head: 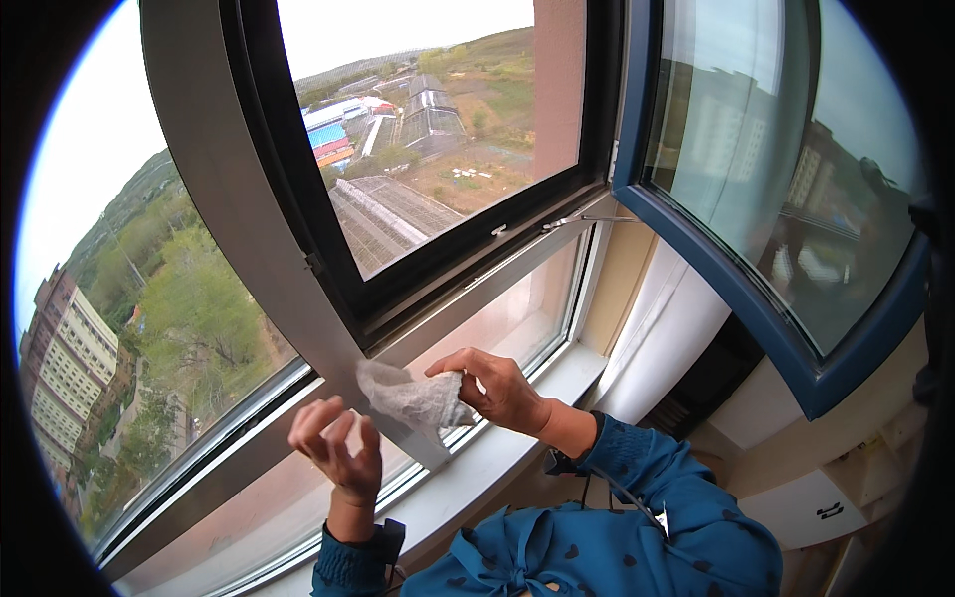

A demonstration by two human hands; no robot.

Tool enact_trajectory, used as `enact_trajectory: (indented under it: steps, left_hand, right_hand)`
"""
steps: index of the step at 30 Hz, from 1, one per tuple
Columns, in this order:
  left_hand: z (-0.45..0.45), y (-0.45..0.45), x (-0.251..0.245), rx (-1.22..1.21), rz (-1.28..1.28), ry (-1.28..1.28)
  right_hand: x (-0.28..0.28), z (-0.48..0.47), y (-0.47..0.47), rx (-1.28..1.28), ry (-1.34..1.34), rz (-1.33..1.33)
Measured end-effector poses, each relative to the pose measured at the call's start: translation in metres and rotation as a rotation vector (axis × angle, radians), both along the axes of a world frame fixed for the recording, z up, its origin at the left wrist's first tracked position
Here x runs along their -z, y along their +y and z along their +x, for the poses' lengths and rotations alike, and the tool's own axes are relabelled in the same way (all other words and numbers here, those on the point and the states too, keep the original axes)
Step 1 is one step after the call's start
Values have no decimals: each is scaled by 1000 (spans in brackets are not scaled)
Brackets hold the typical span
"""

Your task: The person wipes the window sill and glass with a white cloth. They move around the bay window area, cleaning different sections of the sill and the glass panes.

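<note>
A thin, greyish-white cloth (410, 399) hangs from my right hand (500, 388), pinched between thumb and fingers. It looks soiled, and its left end is blurred. To the left of the cloth, my left hand (336, 448) is raised with curled fingers apart and nothing visible in them. Both hands are in front of the grey window frame post (298, 246), above the white windowsill (492, 466). Beyond them is the dark-framed window screen (440, 142). At the right, a blue-framed glass sash (716, 276) is swung inward.
A metal stay (589, 219) links the sash to the frame. A white curtain (664, 313) hangs below the sash. Fixed glass (216, 313) fills the left side, with buildings and trees outside. A white cabinet door (806, 504) with dark handles is at lower right.
</note>
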State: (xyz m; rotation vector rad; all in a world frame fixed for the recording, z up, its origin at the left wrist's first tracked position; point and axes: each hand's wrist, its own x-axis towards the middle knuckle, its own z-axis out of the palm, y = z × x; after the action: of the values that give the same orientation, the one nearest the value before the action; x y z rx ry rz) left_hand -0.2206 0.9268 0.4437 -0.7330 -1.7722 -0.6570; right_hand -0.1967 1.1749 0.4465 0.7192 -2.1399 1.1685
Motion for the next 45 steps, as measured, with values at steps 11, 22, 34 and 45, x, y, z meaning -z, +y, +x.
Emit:
enact_trajectory:
  steps: [11, 22, 34, 45]
  left_hand:
    - [20, 86, 49, 903, 265, -1259]
    - [-57, 162, -79, 493, -149, -132]
    - [-107, 301, -59, 220, -447, -113]
    - [-24, 100, -73, -142, -526, -263]
  right_hand:
    - [12, 15, 13, -177, -144, -98]
    - [37, 63, 157, 177, -479, -322]
    - [219, 191, 255, 539, -920, -440]
    - [311, 289, 319, 724, -1066, -626]
